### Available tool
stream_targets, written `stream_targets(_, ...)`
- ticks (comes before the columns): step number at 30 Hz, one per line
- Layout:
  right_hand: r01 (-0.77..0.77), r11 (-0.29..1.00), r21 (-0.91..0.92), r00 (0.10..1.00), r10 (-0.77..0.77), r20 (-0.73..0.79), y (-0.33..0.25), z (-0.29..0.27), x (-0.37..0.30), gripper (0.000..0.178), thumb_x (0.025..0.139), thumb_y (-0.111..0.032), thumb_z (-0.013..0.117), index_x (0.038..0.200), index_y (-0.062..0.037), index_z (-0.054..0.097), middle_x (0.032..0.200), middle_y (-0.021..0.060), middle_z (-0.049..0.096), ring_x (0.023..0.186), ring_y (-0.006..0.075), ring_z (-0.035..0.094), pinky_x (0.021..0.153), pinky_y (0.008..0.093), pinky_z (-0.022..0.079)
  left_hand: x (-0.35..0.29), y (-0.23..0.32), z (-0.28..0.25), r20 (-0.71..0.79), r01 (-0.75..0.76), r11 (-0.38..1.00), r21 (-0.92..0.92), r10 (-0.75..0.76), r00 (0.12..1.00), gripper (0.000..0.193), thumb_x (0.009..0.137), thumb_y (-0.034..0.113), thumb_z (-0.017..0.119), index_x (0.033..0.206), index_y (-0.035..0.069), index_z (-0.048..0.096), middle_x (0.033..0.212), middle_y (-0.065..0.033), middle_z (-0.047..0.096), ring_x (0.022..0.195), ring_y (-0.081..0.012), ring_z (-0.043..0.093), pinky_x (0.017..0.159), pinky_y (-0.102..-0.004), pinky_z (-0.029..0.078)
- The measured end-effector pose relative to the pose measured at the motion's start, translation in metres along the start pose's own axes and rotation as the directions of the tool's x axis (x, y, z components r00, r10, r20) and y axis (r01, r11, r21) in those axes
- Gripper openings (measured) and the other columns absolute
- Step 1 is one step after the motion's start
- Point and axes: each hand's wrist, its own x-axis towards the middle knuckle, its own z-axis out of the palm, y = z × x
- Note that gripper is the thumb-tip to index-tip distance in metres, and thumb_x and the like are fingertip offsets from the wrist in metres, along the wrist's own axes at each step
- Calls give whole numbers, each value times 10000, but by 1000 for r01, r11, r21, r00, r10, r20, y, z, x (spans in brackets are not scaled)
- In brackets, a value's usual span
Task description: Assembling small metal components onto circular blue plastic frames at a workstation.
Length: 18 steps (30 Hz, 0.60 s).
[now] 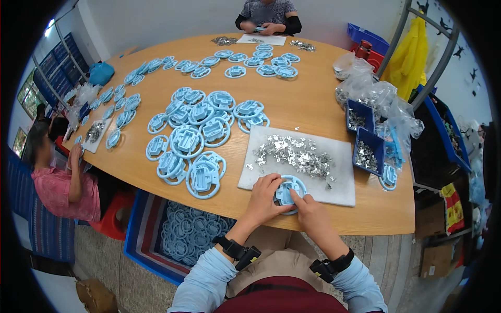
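Observation:
My left hand (264, 201) grips the left side of a light blue plastic wheel-shaped part (285, 194), a round ring with a boxy centre, at the table's near edge. Pressed against the part's centre, the thumb of my right hand (313, 213) is bent, with the other fingers curled around its right side. Any small piece under the thumb is hidden. Just beyond lies a white board (339, 190), the part overlapping its front edge. A heap of small silvery metal pieces (297, 154) is spread over the board.
To the left lies a large pile of similar blue parts (188, 141), with more farther back. Two dark blue bins (367, 151) (360, 116) of metal pieces stand right, beside plastic bags (383, 86). Below is a blue crate (136, 229). Co-workers sit at left (68, 190) and far side (269, 13).

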Motion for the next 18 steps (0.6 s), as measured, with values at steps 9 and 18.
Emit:
stream_targets(9, 72, 996, -60, 997, -71, 25, -3, 0, 11, 464, 784, -40, 508, 1246, -43, 470, 861, 162, 563, 718, 300, 619, 602, 394, 503, 1, -2, 0, 18, 4, 1000, 0, -4, 1000, 624, 574, 276, 793, 1096, 34, 550, 1152, -118, 494, 1051, -314, 461, 898, -405, 386)
stream_targets(18, 115, 982, -152, 991, -103, 84, -20, -3, 18, 442, 784, -45, 507, 1215, 41, 455, 823, 204, 588, 651, 330, 626, 548, 390, 506, 2, -4, 3, 14, -5, 999, 31, 4, 1000, 555, 605, 237, 762, 1079, 33, 558, 1138, -122, 498, 1049, -314, 462, 900, -405, 376)
